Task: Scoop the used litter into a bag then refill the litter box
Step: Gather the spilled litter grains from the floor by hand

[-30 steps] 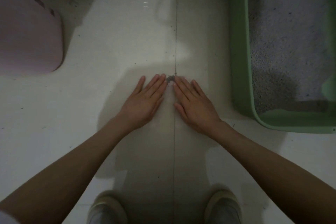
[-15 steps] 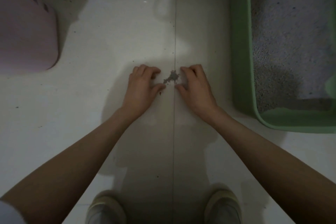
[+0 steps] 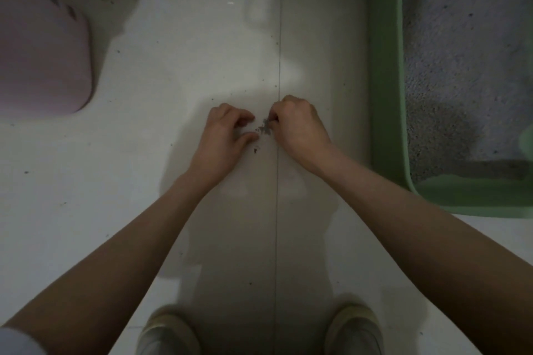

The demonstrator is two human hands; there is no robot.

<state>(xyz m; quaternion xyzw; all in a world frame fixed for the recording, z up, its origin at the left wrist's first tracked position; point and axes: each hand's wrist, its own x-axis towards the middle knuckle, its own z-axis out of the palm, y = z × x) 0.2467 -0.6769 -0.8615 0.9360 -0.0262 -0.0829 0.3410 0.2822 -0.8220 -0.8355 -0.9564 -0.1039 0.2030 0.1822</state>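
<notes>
Head view, looking straight down at a pale tiled floor point(image 3: 173, 72), one grout line point(image 3: 279, 60) running from far edge to near edge through the middle.

Left hand point(image 3: 223, 135) rests on the floor just left of the grout line, fingers curled inward, thumb stretched toward a small heap of spilled litter point(image 3: 264, 127). It hems the heap from the left; whether anything is pinched between thumb and fingers, cannot tell.

Right hand point(image 3: 298, 127) sits just right of the line, knuckles up, fingers curled under with the tips at the heap. Fingertips hidden beneath the hand, so cannot tell if grains are held.

The heap lies between the two hands, almost on the grout line. A few stray grains point(image 3: 255, 150) sit just nearer the person, by the left thumb. Loose specks dot the floor all around.

Green litter box point(image 3: 385, 72) stands along the right edge of the floor, well apart from the hands. Grey-white litter point(image 3: 461, 52) covers its bottom, darker toward the near end.

Pink rounded container point(image 3: 43, 60) at the far-left corner, partly cut off by the frame.

Two light shoes at the near edge, left shoe point(image 3: 167, 334) and right shoe point(image 3: 356, 328), one either side of the grout line. Both bare forearms reach in from the near corners.
</notes>
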